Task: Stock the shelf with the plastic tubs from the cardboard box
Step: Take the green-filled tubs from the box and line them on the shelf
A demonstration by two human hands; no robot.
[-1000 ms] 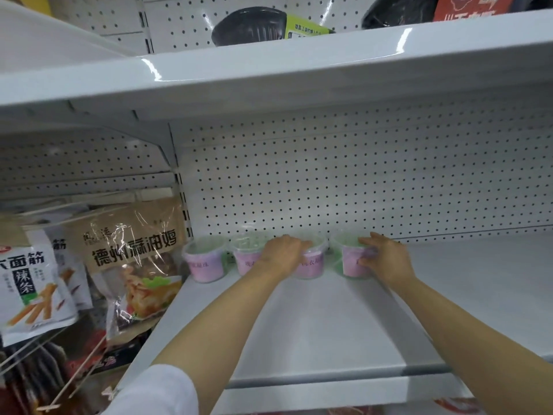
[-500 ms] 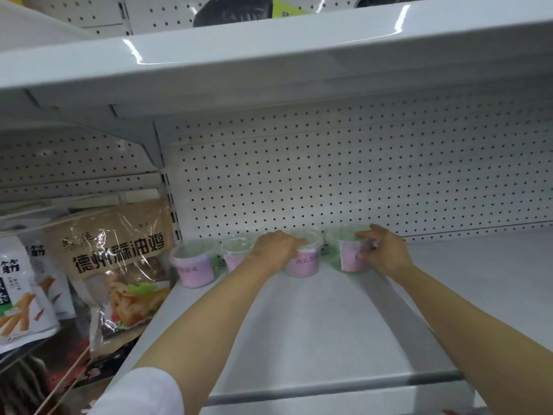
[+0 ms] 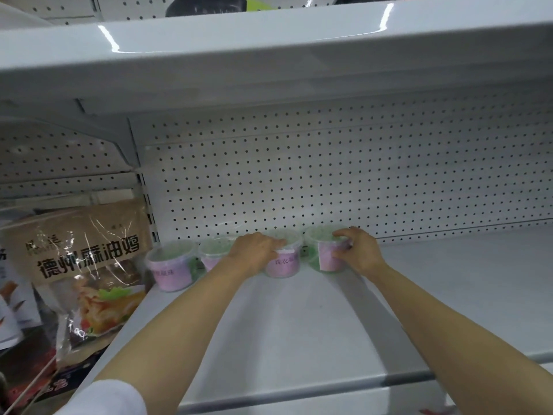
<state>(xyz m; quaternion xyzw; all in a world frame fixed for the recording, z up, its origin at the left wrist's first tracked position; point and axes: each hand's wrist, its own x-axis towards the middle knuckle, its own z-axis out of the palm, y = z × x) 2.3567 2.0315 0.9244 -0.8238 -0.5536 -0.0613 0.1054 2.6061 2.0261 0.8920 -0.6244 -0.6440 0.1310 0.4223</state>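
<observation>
Several clear plastic tubs with pink labels stand in a row at the back of the white shelf (image 3: 299,330), against the pegboard. My left hand (image 3: 254,254) grips the third tub (image 3: 284,263) from above, fingers curled over its lid. My right hand (image 3: 357,250) holds the rightmost tub (image 3: 324,256) by its right side and rim. Two more tubs, the leftmost tub (image 3: 172,269) and the second tub (image 3: 214,254), stand free to the left. The cardboard box is out of view.
A white shelf board (image 3: 269,70) hangs low overhead. Snack bags (image 3: 86,265) hang on hooks in the bay to the left. The shelf stretches bare to the right of the tubs and in front of them, down to its front lip (image 3: 299,387).
Both hands stay on the same two tubs. The view has shifted slightly, and the rightmost tub looks turned a little, showing more green beside its label.
</observation>
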